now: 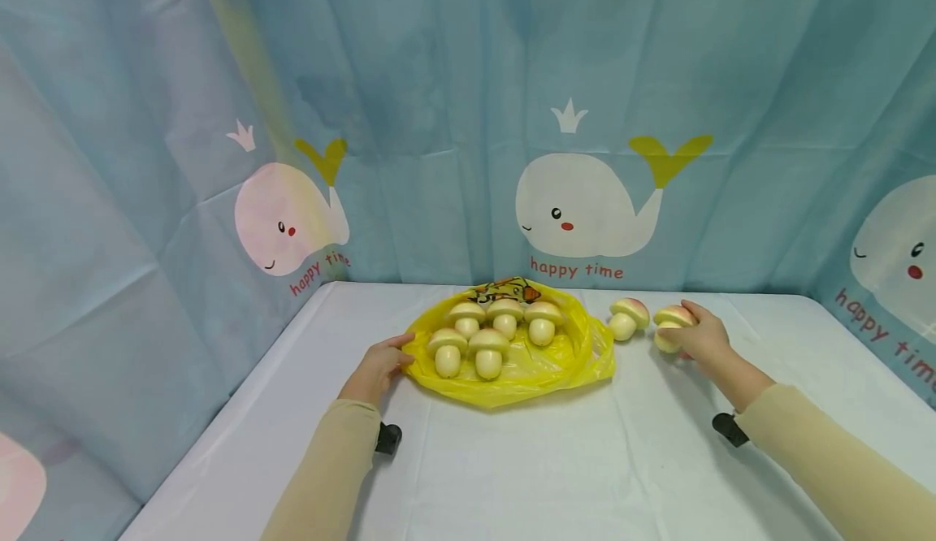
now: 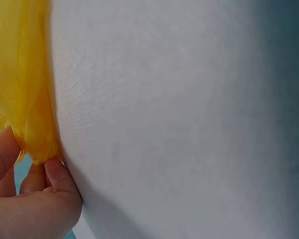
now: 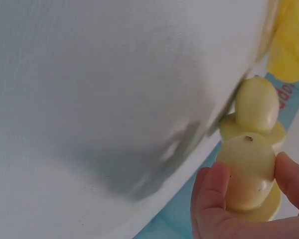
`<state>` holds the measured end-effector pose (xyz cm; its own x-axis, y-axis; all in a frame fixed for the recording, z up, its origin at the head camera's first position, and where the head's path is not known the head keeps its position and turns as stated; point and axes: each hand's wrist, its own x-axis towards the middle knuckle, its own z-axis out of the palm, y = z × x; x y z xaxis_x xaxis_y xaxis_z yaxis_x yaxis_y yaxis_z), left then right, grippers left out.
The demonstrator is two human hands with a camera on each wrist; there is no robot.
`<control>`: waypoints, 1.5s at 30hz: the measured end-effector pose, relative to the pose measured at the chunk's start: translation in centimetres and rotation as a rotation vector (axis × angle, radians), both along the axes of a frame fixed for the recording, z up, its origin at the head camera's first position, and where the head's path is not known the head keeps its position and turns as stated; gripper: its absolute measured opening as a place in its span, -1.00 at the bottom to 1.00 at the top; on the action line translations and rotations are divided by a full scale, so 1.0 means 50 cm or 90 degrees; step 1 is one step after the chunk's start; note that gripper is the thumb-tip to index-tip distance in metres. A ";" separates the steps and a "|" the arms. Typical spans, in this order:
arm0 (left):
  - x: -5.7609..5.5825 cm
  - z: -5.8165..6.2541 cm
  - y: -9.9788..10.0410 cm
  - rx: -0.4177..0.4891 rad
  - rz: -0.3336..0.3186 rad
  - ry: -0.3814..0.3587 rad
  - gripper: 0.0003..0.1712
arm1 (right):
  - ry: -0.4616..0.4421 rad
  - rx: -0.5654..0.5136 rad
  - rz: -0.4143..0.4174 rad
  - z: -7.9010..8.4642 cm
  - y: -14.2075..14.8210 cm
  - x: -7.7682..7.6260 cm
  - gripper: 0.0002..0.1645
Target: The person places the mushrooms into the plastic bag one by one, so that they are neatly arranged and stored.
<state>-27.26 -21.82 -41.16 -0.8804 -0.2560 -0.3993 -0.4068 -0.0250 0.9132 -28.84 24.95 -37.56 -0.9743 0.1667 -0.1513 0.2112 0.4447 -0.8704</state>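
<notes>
My right hand (image 1: 704,335) pinches a toy mushroom (image 1: 668,338) between thumb and fingers, at the right of the table. In the right wrist view its pale rounded stem (image 3: 244,167) shows between the fingertips. Just left of it stands another toy mushroom (image 1: 624,326) with a pinkish cap, touched by no hand. A yellow plastic bag (image 1: 537,370) lies spread open mid-table with several toy mushrooms (image 1: 488,353) standing in it. At the bag's left edge my left hand (image 1: 379,369) pinches the thin plastic (image 2: 37,134).
A white cloth covers the table (image 1: 512,468). Behind it hangs a blue curtain (image 1: 439,119) printed with whales, and it also runs along both sides. A black strap piece (image 1: 389,439) shows at the left wrist, another (image 1: 730,429) at the right.
</notes>
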 end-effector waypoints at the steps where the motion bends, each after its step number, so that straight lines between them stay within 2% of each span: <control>1: 0.000 0.001 0.000 0.000 -0.001 0.002 -0.40 | 0.000 -0.004 0.004 0.002 -0.001 0.003 0.03; 10: 0.006 0.007 0.001 0.001 0.000 0.001 -0.40 | -0.003 -0.042 0.046 0.019 -0.009 0.026 0.02; 28: -0.002 0.000 0.000 -0.001 0.013 -0.006 -0.41 | 0.005 -0.088 0.076 0.041 -0.029 0.060 0.05; 36: -0.004 -0.001 0.001 0.001 0.012 -0.006 -0.41 | 0.032 -0.130 0.087 0.035 -0.049 0.075 0.04; 45: -0.009 -0.007 -0.002 0.003 0.011 -0.009 -0.41 | 0.084 -0.139 0.136 0.015 -0.080 0.096 0.00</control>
